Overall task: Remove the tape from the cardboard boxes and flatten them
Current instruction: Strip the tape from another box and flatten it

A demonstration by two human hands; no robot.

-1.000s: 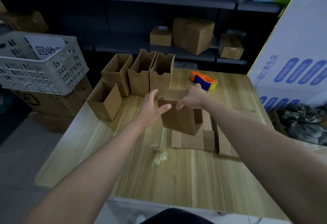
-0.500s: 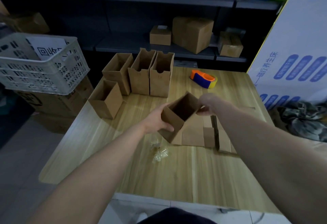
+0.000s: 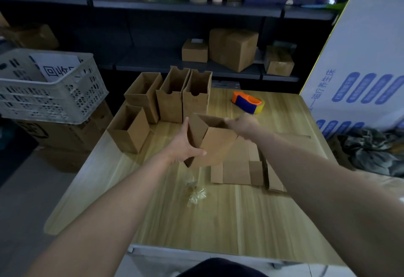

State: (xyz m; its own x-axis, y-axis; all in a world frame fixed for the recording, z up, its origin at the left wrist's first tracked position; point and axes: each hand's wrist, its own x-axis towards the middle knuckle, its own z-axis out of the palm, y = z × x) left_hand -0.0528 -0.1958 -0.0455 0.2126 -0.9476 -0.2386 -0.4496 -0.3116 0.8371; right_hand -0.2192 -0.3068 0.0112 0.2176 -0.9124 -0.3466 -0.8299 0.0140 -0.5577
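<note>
A cardboard box [image 3: 215, 143] is held between both hands above the tabletop [image 3: 218, 217], tilted, with its open top turned away. The left hand [image 3: 184, 145] is clamped on its left wall, thumb across the near face; the right hand [image 3: 242, 124] is closed on the far right rim. Flattened boxes [image 3: 238, 170] lie just beneath and to the right, crumpled tape [image 3: 195, 194] lies nearer, and four upright boxes [image 3: 170, 99] stand beyond
</note>
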